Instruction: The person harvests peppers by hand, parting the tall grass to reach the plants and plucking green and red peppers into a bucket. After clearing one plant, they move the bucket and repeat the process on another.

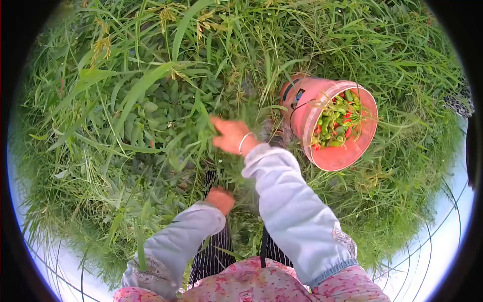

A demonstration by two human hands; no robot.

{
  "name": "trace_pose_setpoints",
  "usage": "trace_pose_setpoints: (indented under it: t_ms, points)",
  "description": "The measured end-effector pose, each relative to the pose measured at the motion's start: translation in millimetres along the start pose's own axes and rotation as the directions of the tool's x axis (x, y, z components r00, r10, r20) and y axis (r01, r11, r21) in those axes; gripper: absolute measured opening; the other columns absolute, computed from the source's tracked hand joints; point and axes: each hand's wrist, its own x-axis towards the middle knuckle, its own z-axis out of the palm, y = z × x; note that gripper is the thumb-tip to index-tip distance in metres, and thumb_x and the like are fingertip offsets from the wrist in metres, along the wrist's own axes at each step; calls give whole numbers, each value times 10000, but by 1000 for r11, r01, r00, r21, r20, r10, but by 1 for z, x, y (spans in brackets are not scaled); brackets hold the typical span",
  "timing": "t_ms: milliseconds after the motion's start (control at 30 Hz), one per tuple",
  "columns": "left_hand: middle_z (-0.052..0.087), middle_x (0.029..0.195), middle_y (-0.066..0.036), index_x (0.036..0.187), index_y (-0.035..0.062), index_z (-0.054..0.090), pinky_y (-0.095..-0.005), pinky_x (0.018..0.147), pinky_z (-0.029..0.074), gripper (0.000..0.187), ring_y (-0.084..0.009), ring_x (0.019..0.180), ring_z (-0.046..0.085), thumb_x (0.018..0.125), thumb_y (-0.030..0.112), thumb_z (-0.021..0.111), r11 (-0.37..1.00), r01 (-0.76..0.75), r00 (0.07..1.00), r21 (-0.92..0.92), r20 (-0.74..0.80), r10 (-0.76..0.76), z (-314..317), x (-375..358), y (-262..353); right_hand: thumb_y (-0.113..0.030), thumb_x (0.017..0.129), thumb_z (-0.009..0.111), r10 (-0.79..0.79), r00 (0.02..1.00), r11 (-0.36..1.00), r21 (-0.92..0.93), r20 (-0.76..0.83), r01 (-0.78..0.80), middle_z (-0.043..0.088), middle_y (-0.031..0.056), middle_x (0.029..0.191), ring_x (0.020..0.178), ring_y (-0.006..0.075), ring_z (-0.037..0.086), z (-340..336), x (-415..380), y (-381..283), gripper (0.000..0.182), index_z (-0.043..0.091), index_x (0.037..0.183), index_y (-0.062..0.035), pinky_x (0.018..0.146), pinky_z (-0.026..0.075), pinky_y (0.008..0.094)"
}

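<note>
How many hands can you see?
2. The right hand, with a bangle on its wrist, is out among the grass. The left hand is lower in the picture, near a striped trouser leg; its fingers are blurred.

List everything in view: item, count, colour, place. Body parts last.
bucket: one, pink-red, right of the hands, mouth facing lower right
peppers: many, uncountable, green and red, in the bucket
grass: uncountable, green, all around
broad-leaved plants: several, darker green, left of the right hand
seed heads: several, yellowish, mostly upper left
patterned item: one, black and white, right edge, identity unclear
right hand: one, blurred, centre, among leaves
left hand: one, blurred, lower centre
bracelet: one, white, right wrist
sleeves: two, pale blue-grey, forearms
top: one, pink floral, bottom
trousers: one pair, dark striped, below the hands
</note>
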Motion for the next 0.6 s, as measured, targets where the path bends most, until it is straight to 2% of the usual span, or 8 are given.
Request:
trace_pose_setpoints:
  t_ms: [67, 133, 300, 333, 433, 500, 567, 600]
  points:
    - [633, 756, -129, 820, 3, 615, -414, 689, 476, 172, -284, 770, 593, 685, 92, 554, 1000, 24, 998, -18, -59, -25, 6, -10, -12, -163, 794, 502, 20, 982, 979, -205, 186, 19, 641, 135, 968, 934, 309, 599, 51, -6, 8, 345, 588, 1128, -160, 863, 421, 415]
    - [623, 747, -129, 805, 7, 604, -408, 696, 470, 158, -283, 768, 587, 693, 106, 554, 996, 55, 998, 64, -20, -54, 1, -21, -24, -91, 766, 513, -29, 958, 942, -312, 286, 122, 643, 112, 933, 923, 277, 591, 84, -37, 22, 354, 609, 1094, -183, 910, 363, 399]
    - [614, 795, -125, 860, 53, 596, -425, 734, 453, 146, -283, 788, 573, 750, 127, 533, 994, -53, 998, -98, 33, 57, -31, -40, -47, -62, 740, 532, -22, 996, 988, -151, 81, 35, 627, 78, 970, 1025, 228, 527, 107, -80, 36, 396, 601, 1115, -169, 975, 294, 374]
    - [616, 816, -123, 863, 78, 597, -454, 753, 444, 128, -299, 824, 574, 760, 112, 529, 988, 46, 994, -146, 105, -31, -31, -36, -45, -56, 734, 537, -11, 998, 988, -153, 65, 21, 623, 75, 974, 1046, 218, 513, 110, -80, 36, 408, 599, 1122, -167, 984, 286, 374]
    - [615, 770, -128, 860, 60, 584, -448, 733, 457, 123, -303, 790, 591, 780, 116, 510, 975, -130, 987, -180, 68, 145, -83, -21, -49, -60, 719, 544, -15, 997, 988, -154, 76, 26, 617, 81, 952, 1043, 219, 504, 127, -74, 39, 429, 596, 1135, -155, 1014, 267, 399]
    - [620, 762, -131, 888, 43, 596, -399, 709, 479, 133, -289, 738, 603, 801, 86, 506, 918, -61, 995, -392, -92, 26, -107, 3, -58, -64, 721, 532, -46, 997, 994, -99, -57, 40, 596, 72, 927, 1058, 227, 480, 153, -73, 53, 401, 608, 1110, -129, 1055, 226, 416]
    - [629, 717, -113, 883, 96, 635, -355, 576, 489, 149, -281, 630, 615, 782, 113, 527, 590, 36, 940, -806, -174, -295, -99, 39, -74, -70, 730, 520, -30, 997, 996, -89, -71, 24, 584, 70, 929, 1072, 230, 472, 145, -84, 46, 394, 606, 1112, -116, 1069, 212, 414]
    - [632, 768, -128, 883, 102, 638, -360, 601, 491, 145, -290, 670, 618, 781, 105, 535, 557, 54, 921, -829, -175, -349, -98, 59, -78, -67, 750, 495, -21, 999, 998, -62, -40, 19, 571, 79, 941, 1104, 231, 458, 141, -85, 46, 400, 589, 1136, -108, 1072, 214, 409]
